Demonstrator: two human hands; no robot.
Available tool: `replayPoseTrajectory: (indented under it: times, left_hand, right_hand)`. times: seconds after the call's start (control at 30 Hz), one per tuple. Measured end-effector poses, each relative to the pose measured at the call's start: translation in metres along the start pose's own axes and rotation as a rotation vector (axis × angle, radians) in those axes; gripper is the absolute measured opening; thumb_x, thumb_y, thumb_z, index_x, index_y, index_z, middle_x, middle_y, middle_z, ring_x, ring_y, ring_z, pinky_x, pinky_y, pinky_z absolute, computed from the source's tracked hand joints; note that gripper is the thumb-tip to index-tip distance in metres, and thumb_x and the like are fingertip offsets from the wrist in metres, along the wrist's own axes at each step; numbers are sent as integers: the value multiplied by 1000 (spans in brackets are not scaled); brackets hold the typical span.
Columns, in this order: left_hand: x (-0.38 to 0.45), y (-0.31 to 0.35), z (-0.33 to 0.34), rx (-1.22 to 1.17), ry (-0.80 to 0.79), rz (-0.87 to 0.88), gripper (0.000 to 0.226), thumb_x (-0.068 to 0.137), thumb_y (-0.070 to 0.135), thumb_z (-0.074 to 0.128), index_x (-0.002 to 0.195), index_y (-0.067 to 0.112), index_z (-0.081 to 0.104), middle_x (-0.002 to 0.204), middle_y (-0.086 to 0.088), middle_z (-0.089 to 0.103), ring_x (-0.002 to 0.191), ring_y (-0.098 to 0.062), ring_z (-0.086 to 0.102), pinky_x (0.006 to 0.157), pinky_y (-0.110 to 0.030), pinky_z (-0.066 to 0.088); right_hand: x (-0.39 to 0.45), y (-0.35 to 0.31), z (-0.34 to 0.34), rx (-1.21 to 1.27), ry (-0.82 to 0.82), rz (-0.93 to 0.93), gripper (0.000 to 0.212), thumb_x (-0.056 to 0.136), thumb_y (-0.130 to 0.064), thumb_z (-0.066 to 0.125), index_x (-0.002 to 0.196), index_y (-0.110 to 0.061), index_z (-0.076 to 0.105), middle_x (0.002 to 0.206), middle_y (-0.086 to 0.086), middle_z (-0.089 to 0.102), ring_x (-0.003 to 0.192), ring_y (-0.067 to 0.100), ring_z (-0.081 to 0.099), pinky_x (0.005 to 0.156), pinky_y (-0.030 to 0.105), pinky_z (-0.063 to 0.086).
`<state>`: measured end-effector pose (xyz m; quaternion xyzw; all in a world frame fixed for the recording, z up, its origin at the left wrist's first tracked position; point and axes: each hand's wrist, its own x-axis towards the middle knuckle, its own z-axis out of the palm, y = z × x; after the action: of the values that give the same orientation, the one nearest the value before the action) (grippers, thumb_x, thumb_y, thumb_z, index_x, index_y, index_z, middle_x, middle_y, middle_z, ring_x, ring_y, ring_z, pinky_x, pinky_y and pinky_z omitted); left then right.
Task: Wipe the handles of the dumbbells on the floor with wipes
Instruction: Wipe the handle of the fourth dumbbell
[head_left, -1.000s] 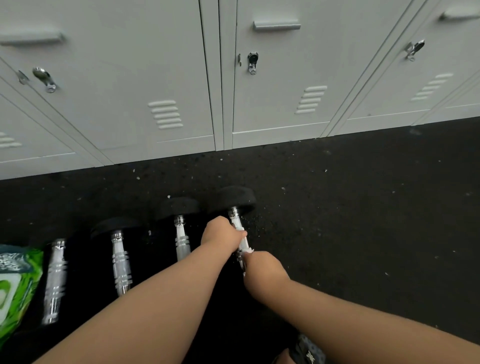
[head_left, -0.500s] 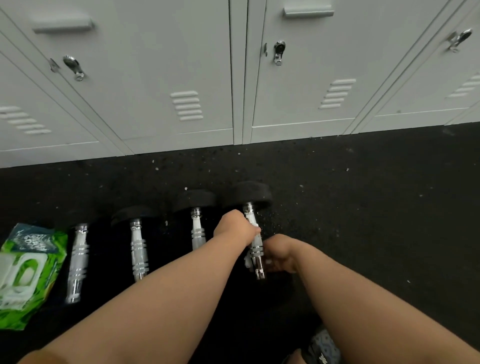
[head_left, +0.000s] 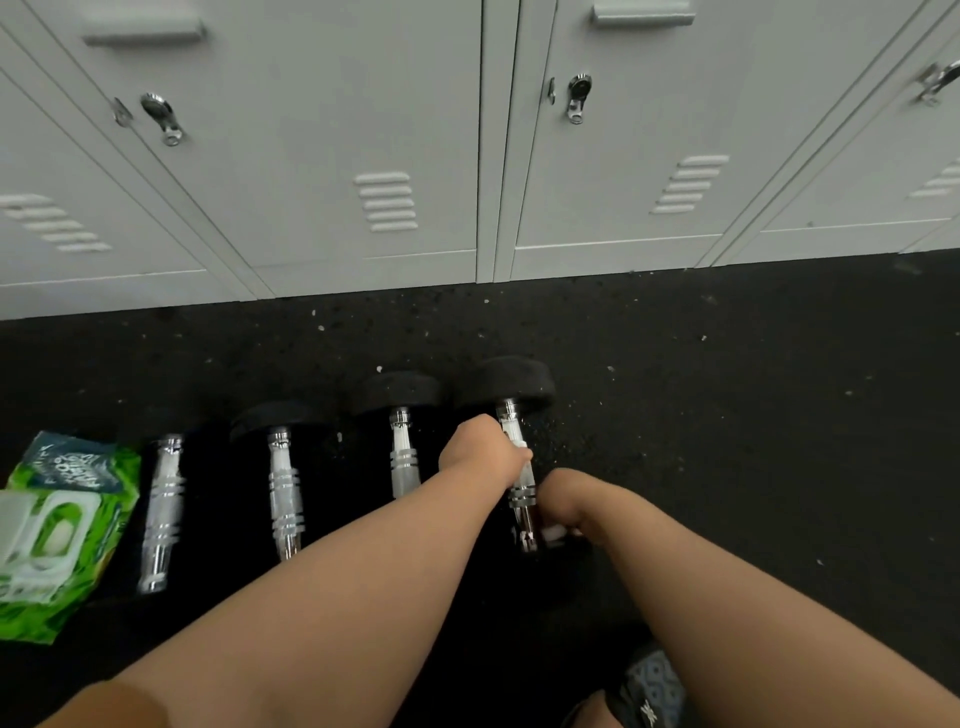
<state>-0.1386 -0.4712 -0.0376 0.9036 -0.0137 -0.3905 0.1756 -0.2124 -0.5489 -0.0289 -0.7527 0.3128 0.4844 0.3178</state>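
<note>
Altogether four dumbbells (head_left: 280, 483), one pack (head_left: 57, 535).

Four dumbbells with chrome ringed handles and black heads are lying side by side on the dark floor (head_left: 727, 415), handles pointing toward the lockers. The rightmost dumbbell (head_left: 517, 452) is lying under both hands. A green wipes pack (head_left: 57, 535) is lying flat at the row's left end.

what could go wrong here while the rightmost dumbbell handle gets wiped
The left hand grips the rightmost dumbbell at the upper handle; if that hold slips, it could roll into its neighbour. The right hand works low with the wipe, so the stretch under the left hand may go unwiped.
</note>
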Motion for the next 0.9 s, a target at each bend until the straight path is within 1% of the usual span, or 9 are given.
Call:
replayPoseTrajectory:
  times: [0.03,0.1,0.2,0.3,0.47,0.57,0.7,0.8,0.9]
  left_hand:
    - [0,0,-1,-1,-1,-2,30,80,41,70,89,13,60,99,-5,66,93,-24,64,68,-29,45]
    - [3,0,-1,-21,-9,-8,34,78,41,72,95,12,63,101,-6,66,95,-25,65,70,-29,46]
    - [4,-1,-1,-43,-13,-15,35,75,40,74,95,13,65,101,-6,68,95,-25,66,71,-29,47]
    - [4,-1,-2,-50,-12,-16,34,74,39,75,95,14,65,100,-5,68,94,-25,66,71,-29,47]
    - [6,0,-8,-59,-81,-40,39,72,39,76,97,11,65,94,-6,70,87,-24,69,76,-32,54]
    - [6,0,-9,-40,-62,-33,36,71,38,77,91,11,64,95,-6,68,90,-25,68,71,-29,50]
    - [5,3,-6,-56,-67,-34,39,72,41,77,93,11,65,92,-6,70,85,-23,69,65,-28,48]
    - [5,4,-3,-50,-40,-19,41,73,40,77,100,12,65,101,-5,68,93,-25,67,70,-29,48]
    - [3,3,-3,-36,-21,-9,41,75,40,75,102,12,64,104,-5,67,96,-25,65,72,-29,48]
  right_hand:
    - [-3,-3,-2,-20,3,11,25,83,1,49,60,-7,56,48,3,58,50,16,52,45,18,39]
    - [-14,-11,-2,-44,110,-11,13,86,-8,54,89,-2,65,86,10,67,82,25,63,64,24,43]
    - [-22,-12,17,-134,291,-14,34,86,-14,57,118,-8,50,114,8,61,106,27,60,79,34,46]
    - [-28,-13,28,-204,347,-63,37,86,-14,54,121,-12,41,114,7,61,105,27,60,82,37,47]
    - [-33,-23,31,-398,356,-171,27,85,-14,52,112,-16,55,104,4,64,96,25,63,74,32,44]
    - [-34,-23,14,-268,351,-228,22,83,-17,52,104,-14,60,101,8,66,94,28,64,68,29,44]
    - [-27,-4,-8,-66,468,-138,20,82,-11,50,96,-12,64,97,9,67,92,28,63,70,30,49]
    - [-30,-8,13,-263,358,-133,14,85,-16,52,95,-11,62,83,5,58,91,28,62,67,29,46]
    - [-33,-6,14,-333,291,-109,17,85,-20,58,98,-11,63,86,4,56,90,26,61,67,29,44]
